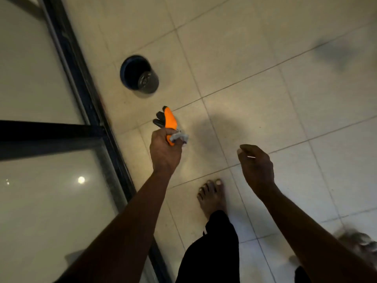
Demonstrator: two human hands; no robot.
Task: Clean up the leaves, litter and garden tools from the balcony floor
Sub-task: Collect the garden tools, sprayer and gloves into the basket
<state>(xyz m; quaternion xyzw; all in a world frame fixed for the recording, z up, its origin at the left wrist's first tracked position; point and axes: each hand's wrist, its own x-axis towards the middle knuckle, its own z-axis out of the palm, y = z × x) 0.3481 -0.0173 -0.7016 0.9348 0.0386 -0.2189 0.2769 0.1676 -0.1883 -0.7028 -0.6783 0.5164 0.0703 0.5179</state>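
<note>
Work seems partly done: the left hand [165,152] grips an orange glove [170,120] above the floor [244,58], the right hand [257,165] is relaxed and seems empty, and a dark pot [140,75] near the door frame [76,64] is not yet collected; no leaves show clearly.

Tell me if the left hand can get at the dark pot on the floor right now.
Probably yes, though only to touch it: bare tiles lie between the left hand and the pot, but its grip is full with the orange glove.
</note>
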